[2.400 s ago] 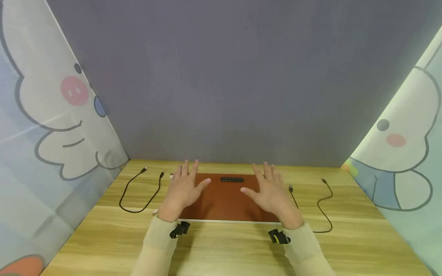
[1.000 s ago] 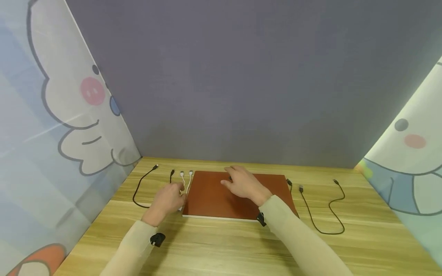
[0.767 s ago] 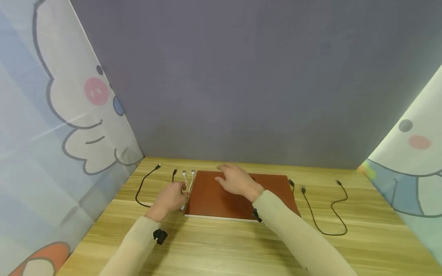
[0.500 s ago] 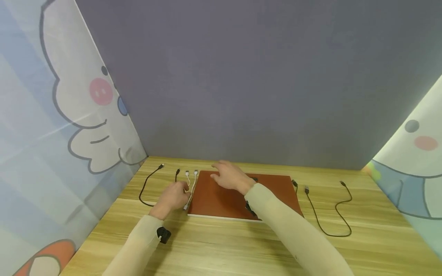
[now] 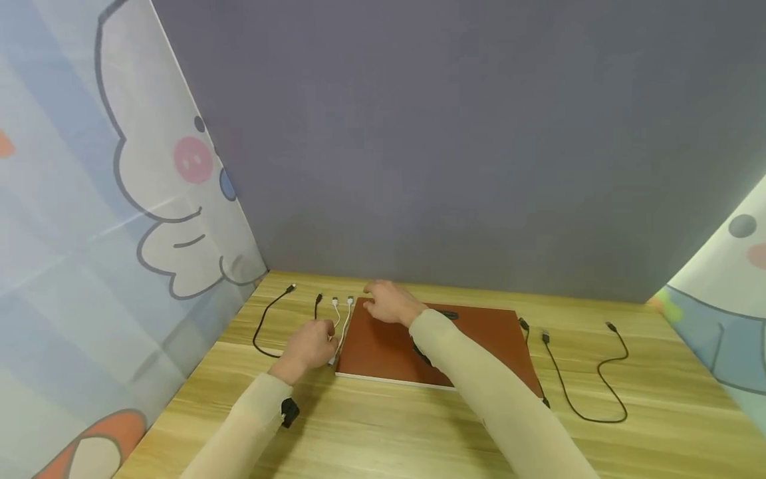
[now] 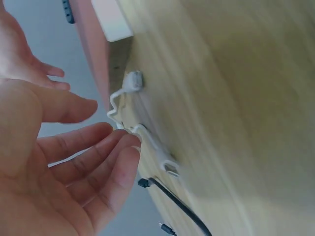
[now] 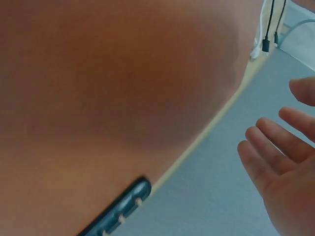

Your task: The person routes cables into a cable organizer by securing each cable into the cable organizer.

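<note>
My left hand (image 5: 310,344) hovers at the left edge of a reddish-brown board (image 5: 383,356), its fingers loosely bent and apart from the thumb. In the left wrist view its fingertips are beside the white USB cables (image 6: 153,141); whether they touch is unclear, and nothing is gripped. White USB plugs (image 5: 350,301) lie near the board's far left corner. My right hand (image 5: 390,303) is over that corner, fingers spread and holding nothing in the right wrist view. A black slotted cable clip strip (image 7: 123,206) sits on the board near its far edge, partly hidden by the right arm in the head view.
A black cable (image 5: 260,326) lies in a loop on the wooden table (image 5: 359,426) at the left. Another black cable (image 5: 562,386) curves across the right side. A further black plug (image 5: 524,324) lies along the board's right edge. A grey wall (image 5: 443,146) stands behind.
My hands, first spread over both sides of the board, have gone left. The left came down by the white cables; the right crossed toward the far left corner. The head view has turned left.
</note>
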